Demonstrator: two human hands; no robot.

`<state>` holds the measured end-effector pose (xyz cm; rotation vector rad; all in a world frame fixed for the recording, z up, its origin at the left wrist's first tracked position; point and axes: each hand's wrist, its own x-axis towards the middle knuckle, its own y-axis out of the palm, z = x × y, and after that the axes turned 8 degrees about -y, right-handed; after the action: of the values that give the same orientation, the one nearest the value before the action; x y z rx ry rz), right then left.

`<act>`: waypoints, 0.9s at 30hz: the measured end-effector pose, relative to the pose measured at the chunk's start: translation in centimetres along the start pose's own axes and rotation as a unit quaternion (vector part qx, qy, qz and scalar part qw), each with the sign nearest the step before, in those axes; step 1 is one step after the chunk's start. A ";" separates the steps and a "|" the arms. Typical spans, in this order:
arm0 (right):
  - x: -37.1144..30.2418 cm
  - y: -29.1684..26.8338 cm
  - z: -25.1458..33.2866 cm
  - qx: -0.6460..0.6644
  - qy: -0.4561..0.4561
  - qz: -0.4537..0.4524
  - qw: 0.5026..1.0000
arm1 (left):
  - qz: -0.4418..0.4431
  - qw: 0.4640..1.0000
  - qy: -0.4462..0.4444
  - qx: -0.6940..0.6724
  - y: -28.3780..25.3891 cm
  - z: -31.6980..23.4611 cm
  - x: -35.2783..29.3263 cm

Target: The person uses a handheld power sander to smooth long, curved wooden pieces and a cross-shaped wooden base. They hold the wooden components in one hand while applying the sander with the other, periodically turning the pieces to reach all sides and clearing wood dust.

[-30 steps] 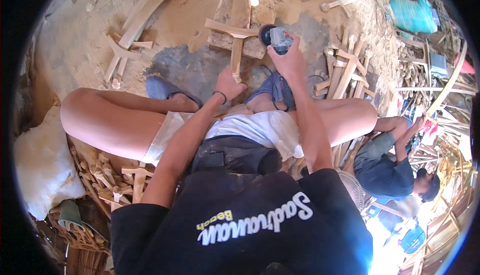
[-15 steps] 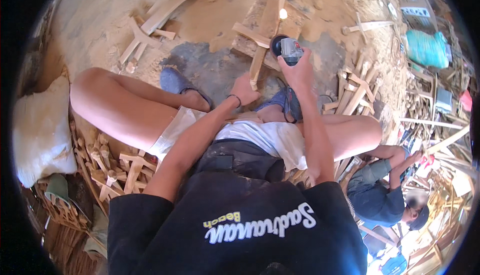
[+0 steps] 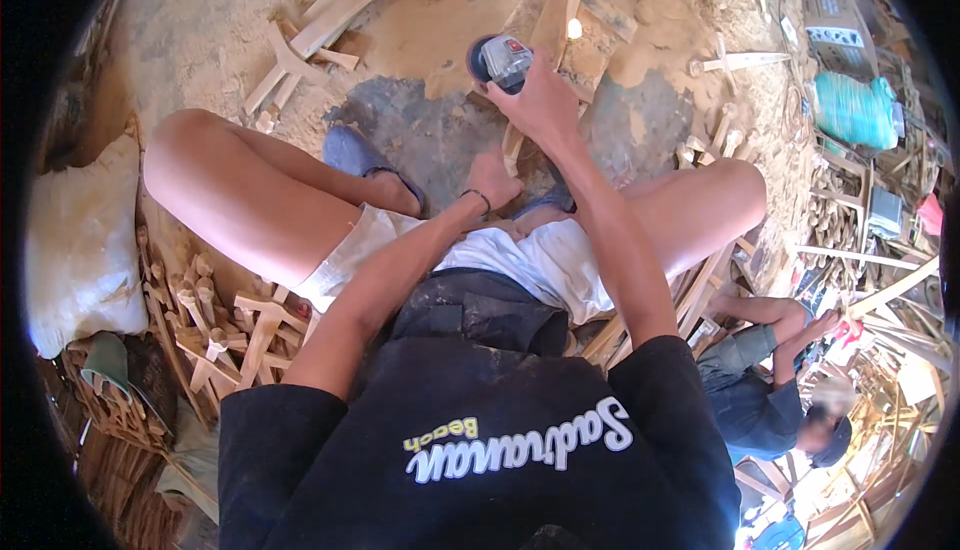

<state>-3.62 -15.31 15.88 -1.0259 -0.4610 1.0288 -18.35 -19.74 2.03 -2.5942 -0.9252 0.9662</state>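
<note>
Seated on the sandy floor [image 3: 200, 40], a worker braces a wood strip [image 3: 548, 45] between the knees w/ left hand [image 3: 495, 178], fingers clenched round its lower end, while right hand [image 3: 545, 105] grips a grinder [image 3: 500, 58] vs. the strip's left edge.

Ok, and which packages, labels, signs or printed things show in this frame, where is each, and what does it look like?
Label on the power tool: red patch on its grey top, under the right hand.
Grey box: far upper right, a pale printed panel on its face.
Teal sack: right edge, rounded and bundled.
White sack: left edge, plump, plain.
Shirt print: white and yellowish lettering on the black shirt.
</note>
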 end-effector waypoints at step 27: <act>-10.4 -5.6 -17.3 0.112 0.290 -0.361 0.880 | 0.267 0.889 -0.010 -0.371 -9.6 -8.3 -3.7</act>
<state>6.81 -33.37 13.80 -0.7969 -0.1846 0.0777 -19.70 -14.54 14.09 -3.6341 -0.6706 0.8572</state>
